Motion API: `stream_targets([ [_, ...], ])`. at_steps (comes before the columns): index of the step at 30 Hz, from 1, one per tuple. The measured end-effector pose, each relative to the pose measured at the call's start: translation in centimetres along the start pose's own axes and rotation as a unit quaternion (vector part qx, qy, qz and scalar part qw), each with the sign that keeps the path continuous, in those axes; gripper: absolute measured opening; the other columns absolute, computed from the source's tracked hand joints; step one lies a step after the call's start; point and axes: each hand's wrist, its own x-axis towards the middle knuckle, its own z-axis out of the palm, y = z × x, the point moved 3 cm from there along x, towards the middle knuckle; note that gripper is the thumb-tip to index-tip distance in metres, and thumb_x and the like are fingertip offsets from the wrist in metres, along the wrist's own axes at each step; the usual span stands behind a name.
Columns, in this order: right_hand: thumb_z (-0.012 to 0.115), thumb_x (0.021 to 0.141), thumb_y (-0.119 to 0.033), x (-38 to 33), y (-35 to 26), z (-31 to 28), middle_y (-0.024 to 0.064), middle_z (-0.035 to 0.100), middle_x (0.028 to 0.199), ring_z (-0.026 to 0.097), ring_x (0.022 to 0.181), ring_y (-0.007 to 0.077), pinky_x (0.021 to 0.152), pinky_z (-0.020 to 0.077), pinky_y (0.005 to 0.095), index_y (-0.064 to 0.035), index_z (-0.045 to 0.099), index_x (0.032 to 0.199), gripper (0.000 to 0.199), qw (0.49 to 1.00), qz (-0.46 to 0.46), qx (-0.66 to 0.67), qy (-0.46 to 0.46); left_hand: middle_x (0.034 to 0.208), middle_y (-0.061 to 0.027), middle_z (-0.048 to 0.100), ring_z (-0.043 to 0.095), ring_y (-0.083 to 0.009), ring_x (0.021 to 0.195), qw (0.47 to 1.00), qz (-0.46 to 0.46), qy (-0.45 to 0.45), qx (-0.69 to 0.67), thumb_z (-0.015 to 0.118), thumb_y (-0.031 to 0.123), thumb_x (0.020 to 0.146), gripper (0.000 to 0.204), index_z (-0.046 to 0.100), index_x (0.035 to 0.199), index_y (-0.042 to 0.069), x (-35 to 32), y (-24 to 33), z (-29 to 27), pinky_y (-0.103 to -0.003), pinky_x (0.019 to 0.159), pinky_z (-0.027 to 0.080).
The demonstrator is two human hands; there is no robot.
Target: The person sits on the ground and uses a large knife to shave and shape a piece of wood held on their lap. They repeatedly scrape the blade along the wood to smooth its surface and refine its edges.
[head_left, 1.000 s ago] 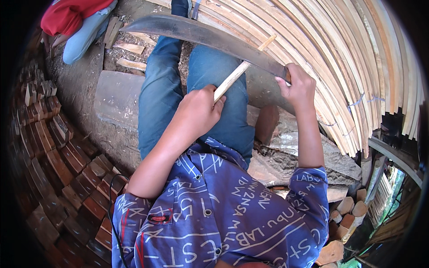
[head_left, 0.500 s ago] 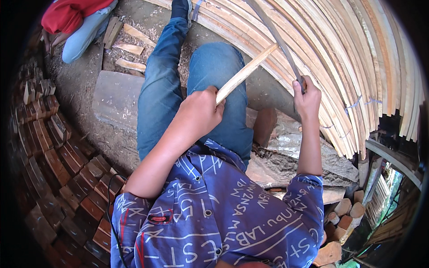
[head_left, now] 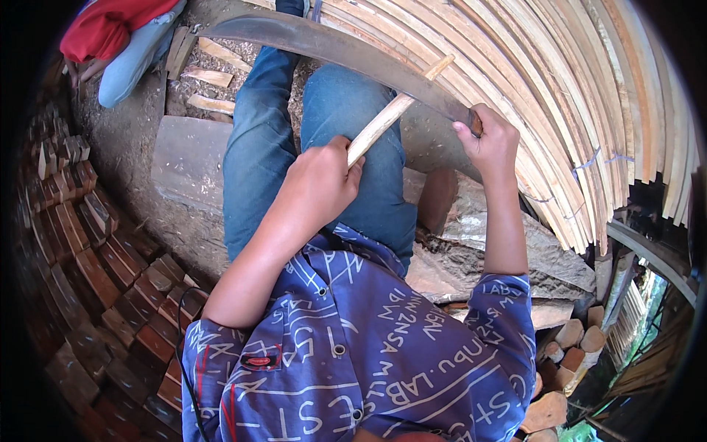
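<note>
A pale wooden stick is gripped near its lower end by my left hand, above my bent knee. It slants up and to the right. My right hand is closed round the short handle of a machete. Its long, dark, curved blade reaches to the upper left, with the tip above my outstretched leg. The blade crosses over the stick and hides a piece of it near its far end; I cannot tell whether they touch.
Long pale wooden strips, tied with cord, fill the upper right. Stacked brown wood blocks lie on the left. Wood offcuts and shavings litter the ground. Another person in a red top sits at the upper left. Logs lie at the lower right.
The machete has swung from pointing away from me to pointing left, so its blade now lies across the stick. My right hand has moved slightly up and left. The stick stays in my left hand.
</note>
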Motion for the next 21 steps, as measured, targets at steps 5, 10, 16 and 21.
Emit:
stream_targets([
  [5, 0.068, 0.079, -0.057, -0.3, 0.1, 0.0, 0.0084, 0.053, 0.054, 0.056, 0.048, 0.0261, 0.044, 0.0436, 0.0357, -0.0042, 0.059, 0.07, 0.054, 1.0, 0.013, 0.017, 0.014, 0.069, -0.0288, 0.059, 0.06, -0.0465, 0.073, 1.0, 0.005, 0.001, 0.011, 0.06, 0.014, 0.088, 0.022, 0.059, 0.09, -0.007, 0.0, 0.0, 0.3, -0.051, 0.067, 0.046],
  [10, 0.069, 0.078, -0.056, 0.2, -2.9, -0.7, 0.0086, 0.053, 0.054, 0.055, 0.047, 0.0266, 0.045, 0.0435, 0.0355, -0.0038, 0.059, 0.07, 0.054, 0.999, 0.017, 0.041, -0.005, 0.071, -0.0295, 0.059, 0.06, -0.0465, 0.074, 1.0, -0.011, -0.006, 0.002, 0.059, 0.014, 0.088, 0.021, 0.059, 0.09, -0.008, 0.2, -0.2, 0.5, -0.052, 0.067, 0.045],
  [16, 0.07, 0.077, -0.054, 0.9, -0.1, 0.0, 0.01, 0.053, 0.053, 0.055, 0.047, 0.0273, 0.045, 0.0435, 0.0358, -0.004, 0.059, 0.068, 0.052, 1.0, 0.025, -0.003, -0.01, 0.07, -0.0295, 0.059, 0.06, -0.0468, 0.075, 0.999, -0.013, -0.023, -0.029, 0.059, 0.014, 0.088, 0.021, 0.059, 0.091, -0.007, 0.2, -0.2, -0.3, -0.052, 0.068, 0.045],
  [21, 0.07, 0.078, -0.053, 0.0, -2.2, -0.3, 0.0096, 0.052, 0.052, 0.054, 0.046, 0.0268, 0.045, 0.0428, 0.0353, -0.0037, 0.059, 0.069, 0.052, 0.998, 0.05, 0.038, -0.013, 0.069, -0.0286, 0.058, 0.06, -0.0468, 0.075, 1.0, 0.001, -0.013, -0.007, 0.06, 0.014, 0.088, 0.021, 0.058, 0.09, -0.007, 0.1, -0.5, 0.5, -0.052, 0.068, 0.045],
])
